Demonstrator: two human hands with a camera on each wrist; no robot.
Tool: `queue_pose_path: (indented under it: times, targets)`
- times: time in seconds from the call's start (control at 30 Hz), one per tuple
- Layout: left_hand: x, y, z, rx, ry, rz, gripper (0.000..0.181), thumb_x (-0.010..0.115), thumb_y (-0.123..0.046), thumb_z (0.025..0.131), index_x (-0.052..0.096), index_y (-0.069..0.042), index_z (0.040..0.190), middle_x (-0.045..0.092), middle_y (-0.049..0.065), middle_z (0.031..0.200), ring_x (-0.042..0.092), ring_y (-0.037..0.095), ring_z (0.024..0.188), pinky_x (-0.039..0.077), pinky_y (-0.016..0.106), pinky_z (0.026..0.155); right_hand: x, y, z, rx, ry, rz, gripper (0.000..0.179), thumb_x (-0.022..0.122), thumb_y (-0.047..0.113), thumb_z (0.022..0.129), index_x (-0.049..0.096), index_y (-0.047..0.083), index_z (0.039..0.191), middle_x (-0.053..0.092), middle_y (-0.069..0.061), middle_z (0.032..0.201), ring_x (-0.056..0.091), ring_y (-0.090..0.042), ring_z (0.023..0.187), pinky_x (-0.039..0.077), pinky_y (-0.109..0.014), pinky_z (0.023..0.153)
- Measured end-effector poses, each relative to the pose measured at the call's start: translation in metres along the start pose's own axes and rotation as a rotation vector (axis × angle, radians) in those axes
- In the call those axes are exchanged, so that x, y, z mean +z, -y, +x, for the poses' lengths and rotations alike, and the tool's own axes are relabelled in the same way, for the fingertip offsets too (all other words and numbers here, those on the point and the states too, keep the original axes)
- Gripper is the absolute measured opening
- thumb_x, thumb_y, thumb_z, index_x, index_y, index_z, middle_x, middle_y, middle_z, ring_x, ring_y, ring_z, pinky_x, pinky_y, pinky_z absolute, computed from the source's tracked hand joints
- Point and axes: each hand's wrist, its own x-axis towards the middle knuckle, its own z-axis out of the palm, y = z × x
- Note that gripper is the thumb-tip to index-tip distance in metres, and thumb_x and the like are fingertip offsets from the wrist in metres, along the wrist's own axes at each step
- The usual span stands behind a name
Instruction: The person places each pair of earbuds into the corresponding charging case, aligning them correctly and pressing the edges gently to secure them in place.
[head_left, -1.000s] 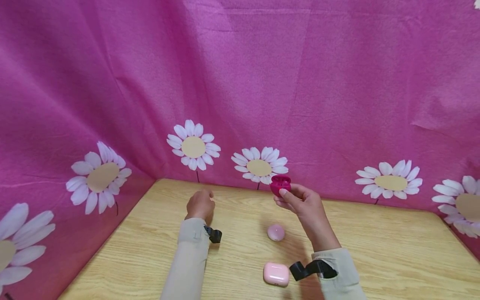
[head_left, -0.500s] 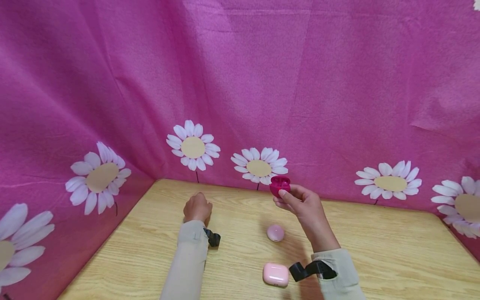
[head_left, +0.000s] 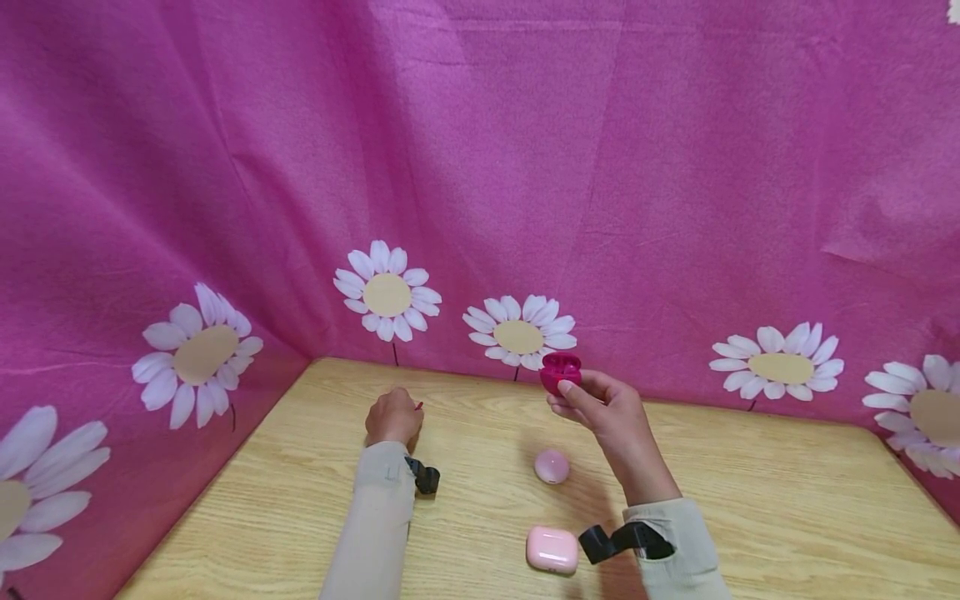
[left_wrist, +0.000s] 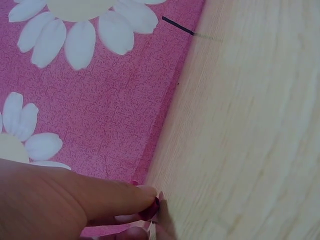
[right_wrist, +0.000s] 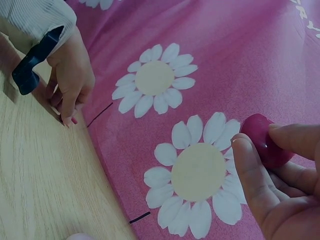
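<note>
My right hand (head_left: 611,421) holds a magenta earbud case (head_left: 561,375) above the table, its lid raised. The thumb and fingers grip the case's rounded body, which also shows in the right wrist view. Over at the left, my left hand (head_left: 393,418) is low at the table's back part. Its thumb and fingers pinch a small dark red earbud (left_wrist: 150,211) close over the wood in the left wrist view. Most of the earbud is hidden by the fingers; in the head view only a thin red tip pokes out.
A round pale pink case (head_left: 551,467) lies on the wooden table (head_left: 480,500) below my right hand. Nearer to me is a glossy pink rounded-rectangle case (head_left: 552,550), beside the right wrist camera. A magenta curtain (head_left: 645,208) with daisies rises behind the table and on its left.
My left hand has shifted slightly back toward me, and a red earbud tip now shows at its fingers. My right hand with the magenta case has barely moved.
</note>
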Motion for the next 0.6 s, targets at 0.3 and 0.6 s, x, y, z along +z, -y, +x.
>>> queue_pose_path:
  times: [0.3, 0.6]
  targets:
    - [-0.003, -0.002, 0.002, 0.004, 0.03, -0.034, 0.012, 0.071, -0.012, 0.08, 0.064, -0.007, 0.073, 0.061, 0.008, 0.073, 0.058, 0.029, 0.075, 0.047, 0.043, 0.069, 0.001, 0.001, 0.001, 0.006, -0.003, -0.001, 0.036, 0.061, 0.004, 0.093, 0.051, -0.015, 0.123, 0.066, -0.013, 0.102, 0.07, -0.019, 0.084, 0.054, -0.034, 0.083]
    - [-0.015, -0.014, -0.004, 0.095, -0.056, -0.107, 0.007, 0.072, -0.012, 0.081, 0.066, -0.012, 0.078, 0.066, 0.006, 0.081, 0.062, 0.031, 0.082, 0.048, 0.042, 0.069, 0.0, 0.002, 0.001, 0.031, -0.002, -0.03, 0.041, 0.064, 0.009, 0.093, 0.052, -0.012, 0.125, 0.064, -0.015, 0.107, 0.071, -0.021, 0.087, 0.054, -0.034, 0.083]
